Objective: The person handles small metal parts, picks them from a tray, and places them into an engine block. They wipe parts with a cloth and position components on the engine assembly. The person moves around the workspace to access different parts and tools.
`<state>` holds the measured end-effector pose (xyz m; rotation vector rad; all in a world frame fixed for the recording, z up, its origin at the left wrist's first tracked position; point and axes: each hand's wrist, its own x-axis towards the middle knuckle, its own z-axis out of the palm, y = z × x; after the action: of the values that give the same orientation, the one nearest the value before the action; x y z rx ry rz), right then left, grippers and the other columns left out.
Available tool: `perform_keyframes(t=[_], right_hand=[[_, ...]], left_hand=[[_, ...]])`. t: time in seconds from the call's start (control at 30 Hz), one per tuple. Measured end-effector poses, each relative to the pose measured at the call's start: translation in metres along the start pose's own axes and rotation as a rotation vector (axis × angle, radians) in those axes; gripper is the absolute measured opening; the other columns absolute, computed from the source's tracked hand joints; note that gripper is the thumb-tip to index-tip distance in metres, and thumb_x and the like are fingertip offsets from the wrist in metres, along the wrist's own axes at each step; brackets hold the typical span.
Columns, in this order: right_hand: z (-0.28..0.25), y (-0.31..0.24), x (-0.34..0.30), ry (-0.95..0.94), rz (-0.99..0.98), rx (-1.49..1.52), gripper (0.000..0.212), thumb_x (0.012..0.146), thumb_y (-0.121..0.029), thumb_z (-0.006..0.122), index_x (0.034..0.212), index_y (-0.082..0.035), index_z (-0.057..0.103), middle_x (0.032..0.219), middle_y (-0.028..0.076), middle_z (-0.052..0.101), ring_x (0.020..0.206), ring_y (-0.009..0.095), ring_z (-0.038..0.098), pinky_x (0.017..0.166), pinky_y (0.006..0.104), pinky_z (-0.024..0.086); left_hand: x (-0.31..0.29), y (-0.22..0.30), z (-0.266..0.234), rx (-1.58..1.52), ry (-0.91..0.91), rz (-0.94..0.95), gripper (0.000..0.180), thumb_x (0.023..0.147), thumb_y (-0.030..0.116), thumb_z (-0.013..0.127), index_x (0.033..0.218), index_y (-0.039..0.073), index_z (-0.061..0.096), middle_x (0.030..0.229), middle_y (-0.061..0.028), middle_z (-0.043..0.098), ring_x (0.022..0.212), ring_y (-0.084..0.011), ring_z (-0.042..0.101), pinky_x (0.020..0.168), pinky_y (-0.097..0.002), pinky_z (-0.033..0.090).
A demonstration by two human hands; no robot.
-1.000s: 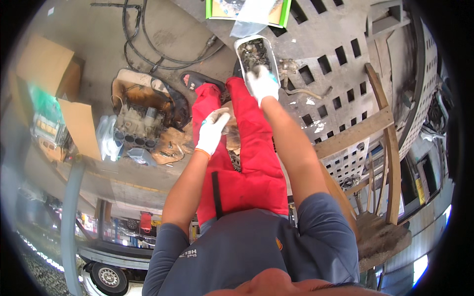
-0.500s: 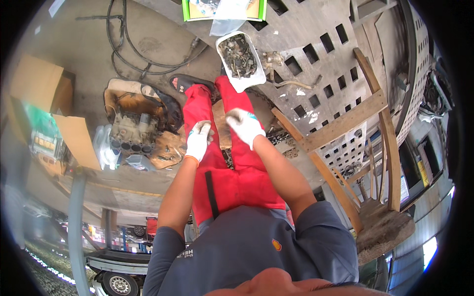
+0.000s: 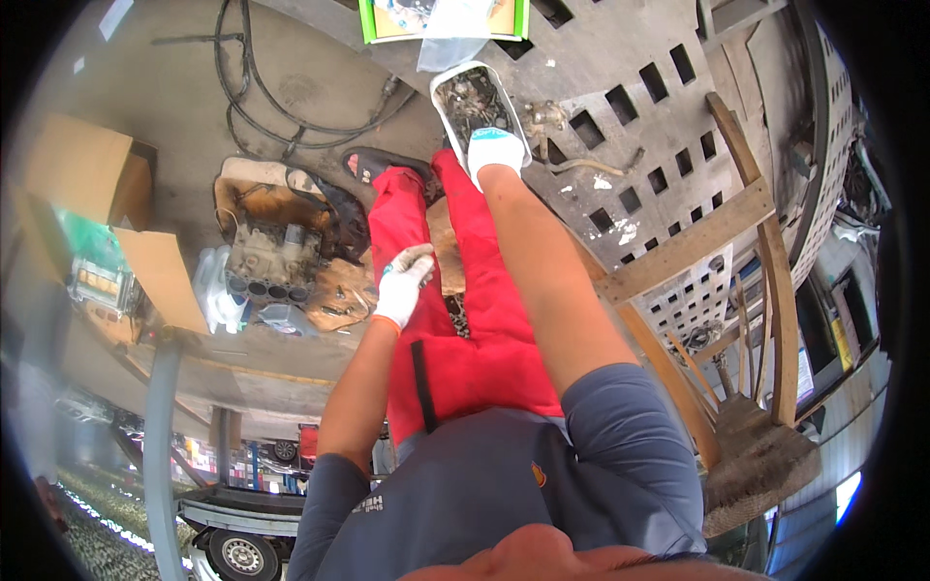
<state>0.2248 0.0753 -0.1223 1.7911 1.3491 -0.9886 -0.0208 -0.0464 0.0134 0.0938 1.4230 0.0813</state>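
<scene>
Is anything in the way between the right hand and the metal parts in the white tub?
Nothing visible. The gloved right hand is over the near end of the open white tub, with metal parts showing just beyond it. Its fingertips are hidden, so contact can't be told.

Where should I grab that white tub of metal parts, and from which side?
Probably by the rim of the white tub, midway along its long left wall, coming from the left with your left hand. The tub is long and open-topped, so its rim offers an edge to pinch; your right hand covers the near end, and a metal fitting lies close on the right.
</scene>
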Motion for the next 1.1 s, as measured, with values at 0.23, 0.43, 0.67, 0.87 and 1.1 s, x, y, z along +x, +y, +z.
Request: perform_keyframes(t=[0.23,0.43,0.67,0.87,1.1], right_hand=[[-0.002,0.012,0.001,0.036,-0.031,0.068,0.023,0.092,-0.02,0.059,0.099,-0.009,0.079,0.101,0.016,0.077,0.097,0.034,0.075,0.082,0.045,0.059],[-0.047,0.011,-0.091,0.263,-0.16,0.438,0.034,0.098,-0.04,0.056,0.106,-0.01,0.07,0.109,0.021,0.072,0.102,0.04,0.069,0.089,0.0491,0.054],[-0.007,-0.001,-0.205,-0.263,-0.226,0.704,0.029,0.097,-0.032,0.068,0.113,-0.007,0.067,0.109,0.017,0.072,0.103,0.032,0.071,0.089,0.0408,0.056],[0.061,0.015,-0.215,-0.341,-0.024,1.48,0.032,0.097,-0.018,0.071,0.124,-0.001,0.066,0.116,0.012,0.074,0.109,0.018,0.069,0.095,0.032,0.053],[0.039,0.025,-0.208,-0.308,0.042,1.886,0.029,0.098,-0.005,0.067,0.127,0.001,0.064,0.111,0.008,0.072,0.1,0.016,0.068,0.087,0.0309,0.054]], left_hand=[[-0.004,0.017,0.011,-0.051,0.019,0.043,0.029,0.103,0.013,0.062,0.13,0.007,0.069,0.089,0.0063,0.063,0.075,-0.0055,0.057,0.078,-0.0256,0.055],[-0.01,0.04,0.02,-0.123,0.033,-0.045,0.027,0.101,0.027,0.071,0.122,0.011,0.071,0.078,0.0084,0.058,0.064,-0.0019,0.051,0.058,-0.0216,0.048],[-0.011,0.038,0.039,-0.051,-0.086,-0.074,0.033,0.1,0.03,0.071,0.122,0.006,0.069,0.085,0.0019,0.068,0.064,-0.0059,0.056,0.057,-0.0237,0.048],[-0.019,0.038,0.032,-0.077,-0.104,-0.105,0.033,0.097,0.021,0.073,0.124,0.003,0.068,0.102,-0.0032,0.073,0.07,-0.006,0.059,0.064,-0.0232,0.052],[-0.015,0.042,0.033,-0.051,-0.189,-0.069,0.033,0.094,0.012,0.074,0.126,0.004,0.068,0.098,-0.0005,0.072,0.072,-0.0062,0.06,0.062,-0.0227,0.048]])
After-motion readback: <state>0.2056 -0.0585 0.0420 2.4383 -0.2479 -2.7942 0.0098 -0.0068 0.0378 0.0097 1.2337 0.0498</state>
